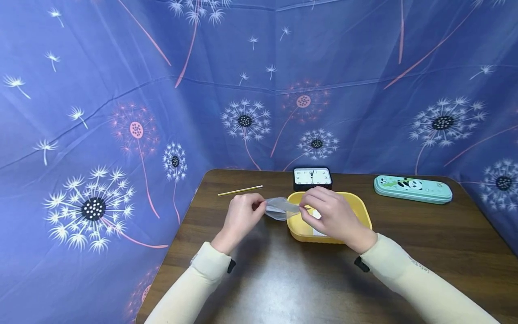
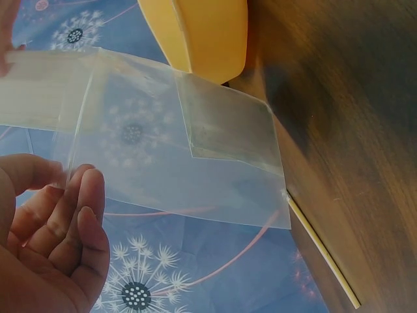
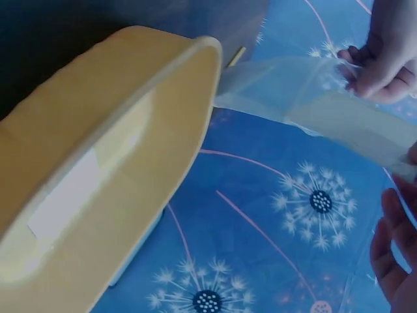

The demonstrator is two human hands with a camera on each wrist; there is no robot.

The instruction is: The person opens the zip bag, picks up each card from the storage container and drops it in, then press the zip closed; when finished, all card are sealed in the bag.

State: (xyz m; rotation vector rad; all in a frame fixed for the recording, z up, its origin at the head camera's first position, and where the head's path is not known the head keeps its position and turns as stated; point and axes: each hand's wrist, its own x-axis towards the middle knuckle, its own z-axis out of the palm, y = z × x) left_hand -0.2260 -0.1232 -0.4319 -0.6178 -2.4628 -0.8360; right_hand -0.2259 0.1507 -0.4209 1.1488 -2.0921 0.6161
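Observation:
My left hand (image 1: 242,217) pinches the mouth edge of a clear plastic bag (image 1: 276,210), which hangs between both hands above the table. In the left wrist view the bag (image 2: 156,189) spreads out wide and see-through, away from the left hand (image 2: 55,228). My right hand (image 1: 333,213) holds the far end of a flat, pale, translucent strip (image 3: 365,127), narrower than the bag. The strip's other end overlaps the bag's mouth; whether it is a separate piece or part of the bag, I cannot tell. The right hand is over a yellow basket (image 1: 362,211).
Inside the basket lies a white piece of paper (image 3: 65,195). Behind it stands a black-framed clock (image 1: 312,178). A yellow pencil (image 1: 240,191) lies at the back left, and a mint pencil case (image 1: 413,189) with a panda at the back right. A blue dandelion-print cloth (image 1: 243,67) hangs behind the table.

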